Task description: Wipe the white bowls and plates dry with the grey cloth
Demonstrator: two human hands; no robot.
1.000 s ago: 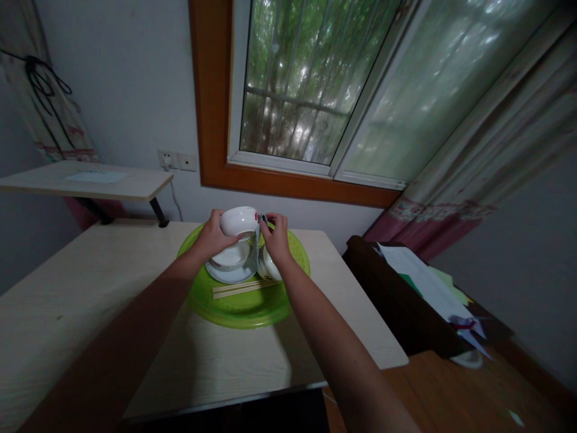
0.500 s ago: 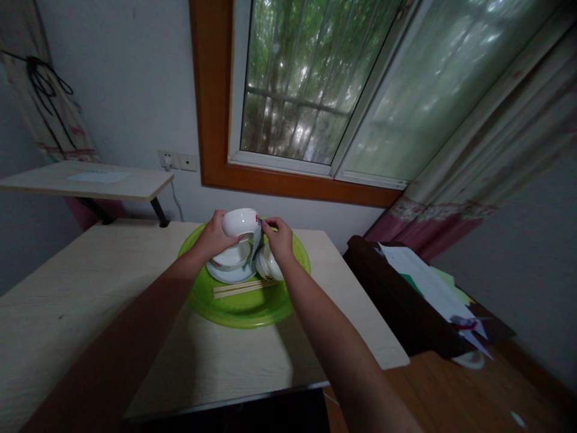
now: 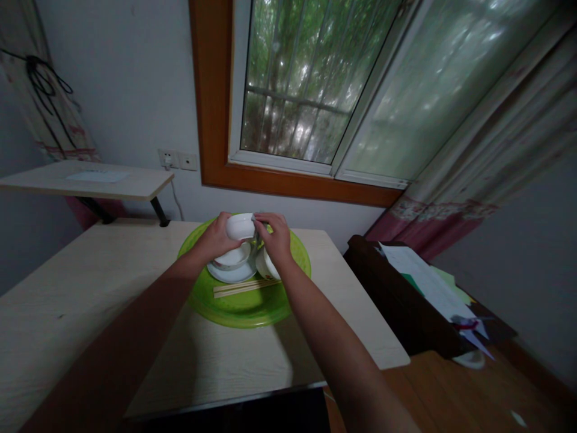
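My left hand (image 3: 217, 237) grips a white bowl (image 3: 240, 227), tilted and raised above a round green basin (image 3: 252, 319). At the bowl's right rim, my right hand (image 3: 276, 237) pinches a thin greyish cloth (image 3: 257, 245) that hangs down below the fingers. Under the raised bowl, a second white bowl (image 3: 232, 258) rests on a white plate (image 3: 231, 276) inside the basin. Further right in the basin another white bowl (image 3: 267, 264) leans, partly hidden by my right hand and wrist. A few wooden chopsticks (image 3: 243, 288) lie in front of the plate.
The basin stands on a pale wooden table (image 3: 112, 288) against the wall, below a window (image 3: 297, 90). A small raised shelf (image 3: 148, 187) is at the left. Right of the table, a dark cabinet (image 3: 383, 294) carries papers (image 3: 424, 279).
The raised bowl has turned and shifted slightly right, so its red mark no longer shows. My right hand has moved up and left over the rim with the cloth.
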